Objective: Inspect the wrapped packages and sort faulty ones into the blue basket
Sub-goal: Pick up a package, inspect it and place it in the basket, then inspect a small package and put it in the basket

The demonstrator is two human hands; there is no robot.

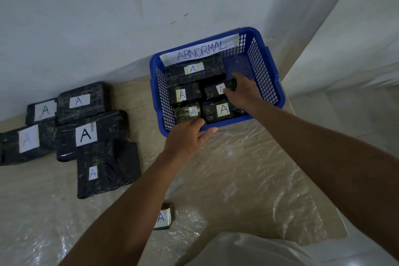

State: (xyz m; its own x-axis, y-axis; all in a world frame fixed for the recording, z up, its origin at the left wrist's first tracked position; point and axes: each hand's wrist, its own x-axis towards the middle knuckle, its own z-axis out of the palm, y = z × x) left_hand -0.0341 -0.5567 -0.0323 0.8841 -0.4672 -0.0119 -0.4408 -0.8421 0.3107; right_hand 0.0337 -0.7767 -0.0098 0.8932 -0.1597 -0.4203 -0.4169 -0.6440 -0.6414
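A blue basket (pixel 267 65) with an "ABNORMAL" sign stands against the wall and holds several black wrapped packages, each with a white "A" label. My right hand (pixel 241 90) reaches into it and grips a small package (pixel 216 90) at the middle right. My left hand (pixel 185 138) rests at the basket's near rim, fingers curled over the edge beside a small package (pixel 186 112) inside. Several larger wrapped packages (pixel 86 134) lie stacked on the table at the left. One small package (pixel 164 218) lies near me, partly hidden by my left forearm.
The table (pixel 237 179) is beige and covered with shiny clear plastic film. A white wall runs behind the basket and the stack. The table's right edge drops to a tiled floor (pixel 345 114).
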